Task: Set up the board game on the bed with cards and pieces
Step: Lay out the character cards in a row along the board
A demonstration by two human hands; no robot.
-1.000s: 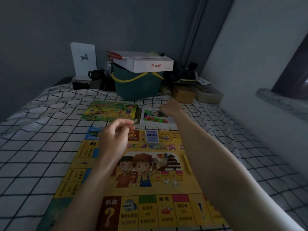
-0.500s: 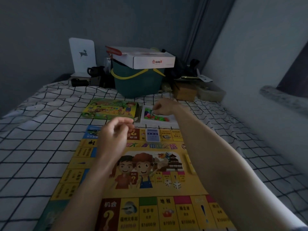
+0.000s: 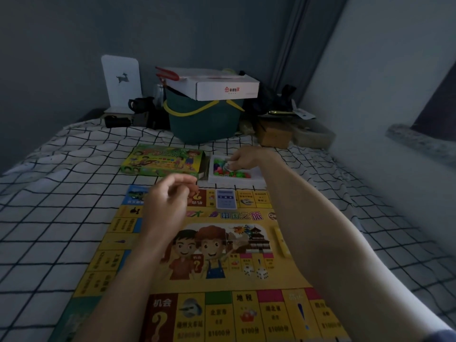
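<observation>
Pieces [image 3: 228, 170], small, light plastic, lie in the white tray [image 3: 256, 178] beyond the board [image 3: 222, 243]; right hand [image 3: 243, 159] fingers pinch there, left hand [image 3: 170, 206] loosely curled. Pinch each singly.

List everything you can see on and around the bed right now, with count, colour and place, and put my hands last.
game board: one, yellow, flat on the bed
dice: two, white, on the board
card deck: one, blue, board's far edge
yellow stack: one, board's right side
game box: one, green, beyond the board
tray: one, white, holding coloured pieces, right of the box
bucket: one, dark green, foot of bed
carton: one, white, on the bucket
left hand: fingers curled, over the board
right hand: fingers in the tray
</observation>
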